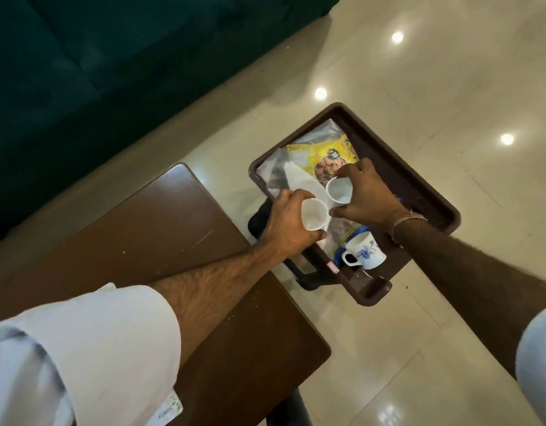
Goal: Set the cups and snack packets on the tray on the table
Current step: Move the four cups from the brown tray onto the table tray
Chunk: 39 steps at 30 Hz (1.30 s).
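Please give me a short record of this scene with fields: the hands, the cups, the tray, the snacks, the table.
left hand: grips a white paper cup above the tray
right hand: grips a second paper cup, beside the first
tray: dark brown, rimmed, over the tiled floor beside the table
snack packet: yellow, lying in the tray among clear bags
mug: white, blue flower, standing in the tray
table: brown wood, under the left forearm
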{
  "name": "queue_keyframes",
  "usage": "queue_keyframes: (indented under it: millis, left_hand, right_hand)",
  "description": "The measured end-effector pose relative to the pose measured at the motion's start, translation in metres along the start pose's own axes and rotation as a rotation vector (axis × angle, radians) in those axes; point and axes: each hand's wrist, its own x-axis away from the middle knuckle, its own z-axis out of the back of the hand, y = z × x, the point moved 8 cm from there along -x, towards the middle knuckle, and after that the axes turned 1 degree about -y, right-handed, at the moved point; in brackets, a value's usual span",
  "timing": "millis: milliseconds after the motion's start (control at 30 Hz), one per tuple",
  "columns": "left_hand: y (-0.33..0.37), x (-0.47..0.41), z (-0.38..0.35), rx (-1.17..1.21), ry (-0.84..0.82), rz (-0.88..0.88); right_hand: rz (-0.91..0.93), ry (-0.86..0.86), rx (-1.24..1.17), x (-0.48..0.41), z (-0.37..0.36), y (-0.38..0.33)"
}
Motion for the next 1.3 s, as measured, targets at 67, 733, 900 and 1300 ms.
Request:
queue_keyframes:
  millis: [67,733,900,1300]
  left_hand:
    - [-0.011,0.013,0.021,-0.002,0.037,-0.009]
    - [-0.279,0.305,0.220,0.036,0.443,0.402]
    - [-0.330,0.381,0.231,0.129,0.509,0.458]
    - [-0.392,0.507,0.226,0.081,0.718,0.623]
  right_hand:
    - [0.058,0.004,0.016,-0.004,-0.003,-0.028]
    - [0.697,-0.428,0.189,0.063,-0.250,-0.419]
    - [0.813,-0.517,0.272,0.102,-0.319,-0.482]
    - [1.043,-0.704,0.299,0.178,-0.433,-0.555]
